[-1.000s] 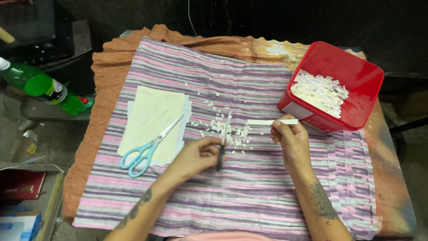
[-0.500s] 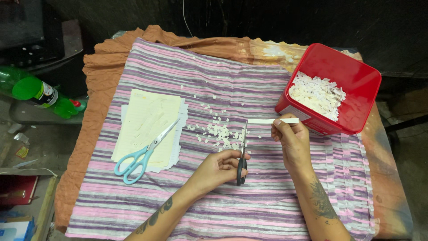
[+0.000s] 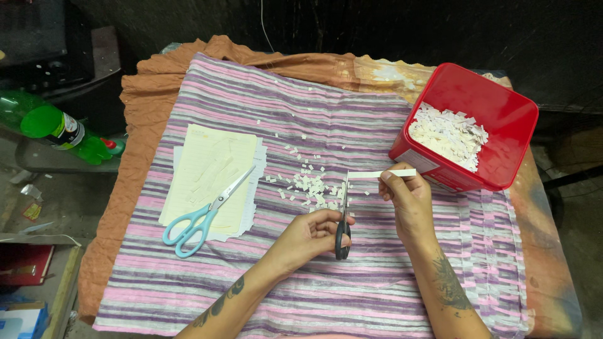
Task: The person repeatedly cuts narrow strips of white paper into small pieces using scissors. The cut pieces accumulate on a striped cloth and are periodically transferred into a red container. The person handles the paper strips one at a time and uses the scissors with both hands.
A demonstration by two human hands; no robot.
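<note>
Nearest the camera, two bare forearms are reaching up over a striped cloth [image 3: 377,295] that is covering most of the table. The left hand [image 3: 311,235] is curling its fingers through the dark handles of black scissors [image 3: 343,220], gripping them with the blades pointing away and closing on the near end of a white paper strip [image 3: 383,174]. The right hand [image 3: 405,194] is pinching the strip's other end between thumb and fingertips, holding it level just above the cloth. Just left of the blades, a scatter of small white snippets [image 3: 308,183] is lying on the cloth. Farther left, blue-handled scissors [image 3: 201,216] are resting diagonally across a stack of pale paper sheets [image 3: 210,166]. At the far right, a red square tub [image 3: 496,113] is sitting tilted near the table edge, holding white paper pieces; a pale label is showing on its near wall. An orange cloth [image 3: 144,125] is sticking out beyond the striped one. Off the table's left edge, a green bottle [image 3: 53,125] with a red cap is lying on its side.
</note>
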